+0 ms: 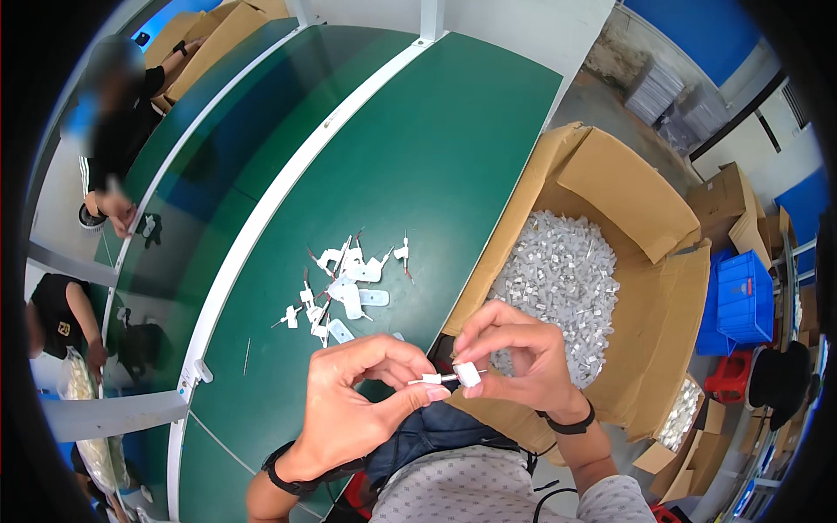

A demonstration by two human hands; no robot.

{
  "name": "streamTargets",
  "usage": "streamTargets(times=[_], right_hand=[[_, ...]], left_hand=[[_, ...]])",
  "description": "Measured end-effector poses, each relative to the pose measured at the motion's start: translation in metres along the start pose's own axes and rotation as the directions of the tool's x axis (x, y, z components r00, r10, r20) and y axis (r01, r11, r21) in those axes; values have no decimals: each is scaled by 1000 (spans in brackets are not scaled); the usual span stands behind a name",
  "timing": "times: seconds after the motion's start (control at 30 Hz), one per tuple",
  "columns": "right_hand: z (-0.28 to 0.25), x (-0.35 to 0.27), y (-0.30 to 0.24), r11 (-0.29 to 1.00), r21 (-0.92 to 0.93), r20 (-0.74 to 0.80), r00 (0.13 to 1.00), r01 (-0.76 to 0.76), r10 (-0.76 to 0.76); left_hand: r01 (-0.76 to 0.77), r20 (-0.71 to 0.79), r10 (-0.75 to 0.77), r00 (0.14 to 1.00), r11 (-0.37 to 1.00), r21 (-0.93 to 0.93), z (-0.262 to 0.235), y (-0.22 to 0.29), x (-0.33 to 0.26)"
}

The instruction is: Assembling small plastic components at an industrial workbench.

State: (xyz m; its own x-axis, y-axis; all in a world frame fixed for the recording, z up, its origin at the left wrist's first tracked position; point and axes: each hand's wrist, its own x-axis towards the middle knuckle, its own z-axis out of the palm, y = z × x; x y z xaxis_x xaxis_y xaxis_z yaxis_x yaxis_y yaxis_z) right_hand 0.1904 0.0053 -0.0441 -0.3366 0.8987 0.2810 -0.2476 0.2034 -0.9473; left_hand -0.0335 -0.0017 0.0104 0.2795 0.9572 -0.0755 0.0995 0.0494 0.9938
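Over the table's near right edge, my left hand (pixel 349 405) and my right hand (pixel 527 362) meet, both closed in a pinch. Between the left thumb and fingers is a small white plastic part with a thin dark rod (pixel 449 377). My right fingertips grip a white plastic cap (pixel 468 375) at the other end of the rod; whether the two are fully joined I cannot tell. Beyond my left hand lies a loose heap of similar white plastic parts (pixel 349 270) with thin rods, among pale blue-white flat pieces (pixel 374 298).
A large open cardboard box (pixel 649 200) filled with small whitish plastic pieces (pixel 558 279) stands at the right. Blue crates (pixel 744 296) and a red stool (pixel 729 376) are farther right. Across the white rail (pixel 288 183) of the green table (pixel 436 148), two people work at the left.
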Motion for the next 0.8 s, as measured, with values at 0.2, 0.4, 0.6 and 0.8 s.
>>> streamTargets(times=[0.2,0.4,0.6,0.8], right_hand=[[-2,-6,6,994,86,34,998,-60,57],[3,-6,3,991,122,-17,999,-44,47],[9,-9,5,988,130,-78,992,-86,97],[9,-10,9,990,113,-77,993,-80,89]], left_hand=[[-70,-93,72,993,997,21,8,3,0],[-6,-37,7,999,999,43,7,2,1],[-170,-32,178,984,972,165,6,-7,-2],[-399,-82,465,881,826,398,10,-11,0]])
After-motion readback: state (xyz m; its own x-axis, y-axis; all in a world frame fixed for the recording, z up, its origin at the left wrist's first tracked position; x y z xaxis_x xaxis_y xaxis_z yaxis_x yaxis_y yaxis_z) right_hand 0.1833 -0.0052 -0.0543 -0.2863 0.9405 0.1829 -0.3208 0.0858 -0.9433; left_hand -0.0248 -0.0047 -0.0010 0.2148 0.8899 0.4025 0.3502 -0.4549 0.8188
